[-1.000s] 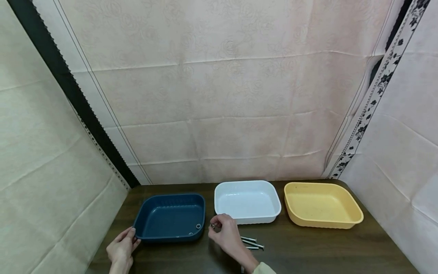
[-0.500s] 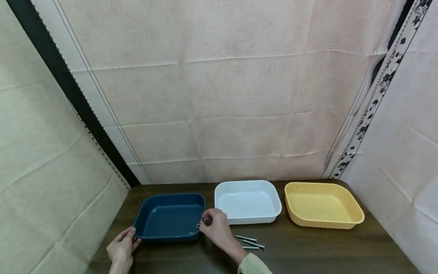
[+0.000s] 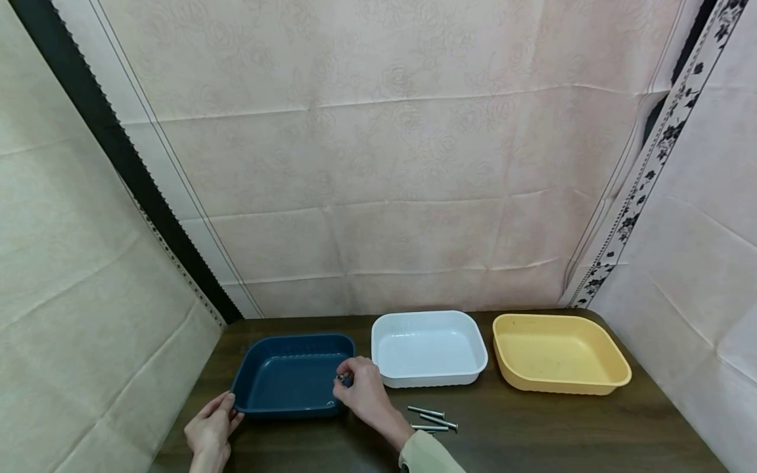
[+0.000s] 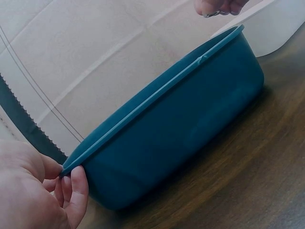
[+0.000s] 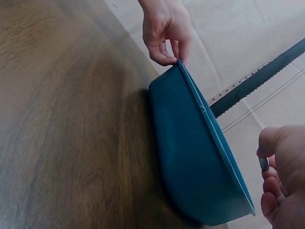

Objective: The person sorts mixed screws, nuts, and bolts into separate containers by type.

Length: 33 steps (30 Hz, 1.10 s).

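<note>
In the head view my left hand [image 3: 209,430] pinches the near left corner of the dark blue tray [image 3: 291,412] by its rim, thumb on top and fingers below. Over the tray's right end, my right hand [image 3: 363,394] holds a small metal nut [image 5: 263,163] between thumb and fingertips. The right wrist view shows that nut above rim level, apart from the tray. On the tray floor lies another small metal nut [image 3: 330,403], close to the near right corner. My right hand covers part of the tray's right side.
Several long bolts [image 3: 434,420] lie loose on the dark wooden table [image 3: 532,433], right of my right wrist. Behind them stands a white tray [image 3: 430,381], with a yellow tray [image 3: 562,385] farther right. Pale cloth [image 3: 402,164] hangs behind and at both sides.
My right hand has moved left with the nut, from the table beside the blue tray to above its right end. The left hand stays on the rim.
</note>
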Each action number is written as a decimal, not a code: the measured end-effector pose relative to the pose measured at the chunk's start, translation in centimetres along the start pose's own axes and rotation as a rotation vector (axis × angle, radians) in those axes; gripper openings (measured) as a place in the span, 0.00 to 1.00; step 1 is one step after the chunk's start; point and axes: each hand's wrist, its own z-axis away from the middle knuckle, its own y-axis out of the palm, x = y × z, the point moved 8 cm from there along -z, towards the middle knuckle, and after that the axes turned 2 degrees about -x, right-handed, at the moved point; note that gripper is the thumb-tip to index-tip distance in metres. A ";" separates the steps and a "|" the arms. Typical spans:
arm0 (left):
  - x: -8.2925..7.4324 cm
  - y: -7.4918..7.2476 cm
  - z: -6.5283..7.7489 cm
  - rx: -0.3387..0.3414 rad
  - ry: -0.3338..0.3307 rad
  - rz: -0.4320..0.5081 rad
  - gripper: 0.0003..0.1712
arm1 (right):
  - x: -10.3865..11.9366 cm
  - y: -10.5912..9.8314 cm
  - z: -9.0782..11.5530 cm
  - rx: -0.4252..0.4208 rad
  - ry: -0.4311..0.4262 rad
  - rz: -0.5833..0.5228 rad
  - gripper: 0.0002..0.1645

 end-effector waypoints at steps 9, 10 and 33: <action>-0.1 0.0 0.1 0.001 0.004 -0.001 0.18 | 0.1 0.8 -0.5 0.001 -0.023 0.065 0.05; -0.1 0.0 0.1 0.000 0.005 -0.002 0.19 | 0.1 0.9 -0.5 0.000 -0.028 0.068 0.05; 0.0 0.0 0.0 0.000 0.008 0.006 0.15 | 0.1 1.8 -0.6 0.026 0.021 0.046 0.05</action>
